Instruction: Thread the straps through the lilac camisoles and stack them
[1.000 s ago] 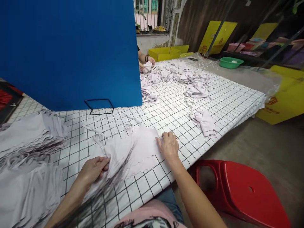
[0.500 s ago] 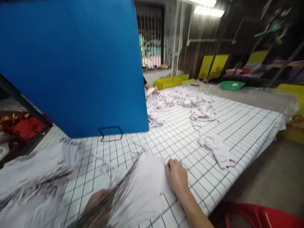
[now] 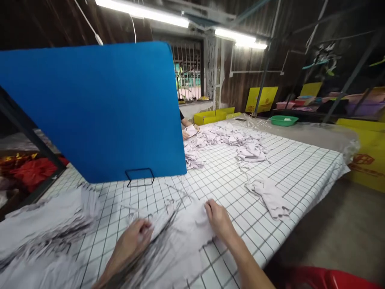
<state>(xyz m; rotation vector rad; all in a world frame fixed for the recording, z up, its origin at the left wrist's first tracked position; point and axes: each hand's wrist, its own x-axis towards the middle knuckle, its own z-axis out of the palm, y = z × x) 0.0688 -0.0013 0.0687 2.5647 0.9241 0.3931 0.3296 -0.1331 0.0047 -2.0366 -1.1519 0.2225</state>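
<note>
A layered pile of pale cloth pieces (image 3: 180,241) lies on the table in front of me, its left side blurred behind dark strands. My right hand (image 3: 221,220) is closed, fingertips pinching the upper right edge of the top piece, which is rumpled there. Left of the pile is my left hand (image 3: 132,241), its fingers curled together; whatever they may hold is hidden. Thin pale straps lie beyond both hands. At the far left rests a thick stack of similar pale cloth pieces (image 3: 51,212).
A blue board (image 3: 120,112) on a wire stand (image 3: 140,176) rises from the checked tablecloth (image 3: 222,168). Behind it, another person's hands (image 3: 189,131) hold pale cloth beside a loose heap (image 3: 225,134). One folded cloth piece (image 3: 270,196) lies right; a red stool (image 3: 325,279) stands below.
My left hand has risen and come into clearer view beside the pile. My right hand now pinches the cloth edge, which has bunched. The head view has tilted upward.
</note>
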